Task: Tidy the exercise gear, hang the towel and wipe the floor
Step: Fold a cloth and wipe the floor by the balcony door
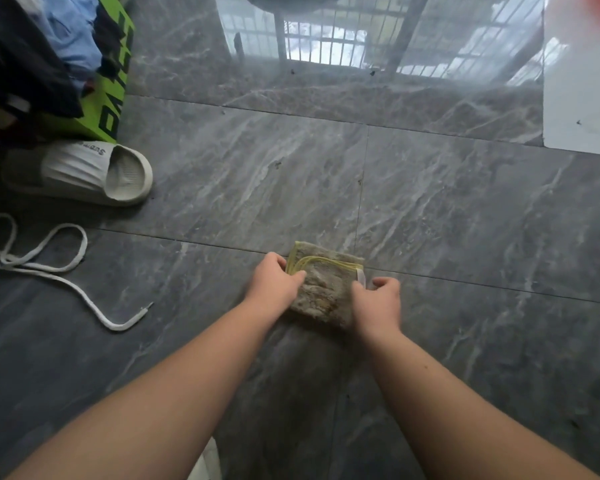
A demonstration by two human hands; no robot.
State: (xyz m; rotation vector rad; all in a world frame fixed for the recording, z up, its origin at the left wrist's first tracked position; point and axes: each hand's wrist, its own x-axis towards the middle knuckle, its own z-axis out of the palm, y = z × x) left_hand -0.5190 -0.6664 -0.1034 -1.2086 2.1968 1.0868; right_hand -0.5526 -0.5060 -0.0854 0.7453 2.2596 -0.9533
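The step in hand looked like the floor wiping, the last part of the job. A small folded cloth [326,289], gray and dirty with a yellow edge, lay flat on the gray tile floor [430,209], just in front of the person. Both hands were down on it. The left hand [276,284] was on the cloth's left side, with its fingers curled over the yellow edge and its thumb on top, so it held that side. The right hand [378,303] was on the cloth's right side, near a little white tag; its fingers were bent and seemed to pinch the edge there, though the fingertips were partly hidden. The cloth sat between the two hands and touched both. It looked as if the person was folding or bunching it to get a good pad. The next move would likely need the hands to press the cloth flat and push it across the tiles, keeping it folded so it did not open up. Off to the left, well apart from the hands, a white shoelace [39,258] and a pale slipper [80,174] lay on the floor, near a green box [113,109] with clothes [42,46] piled on it.
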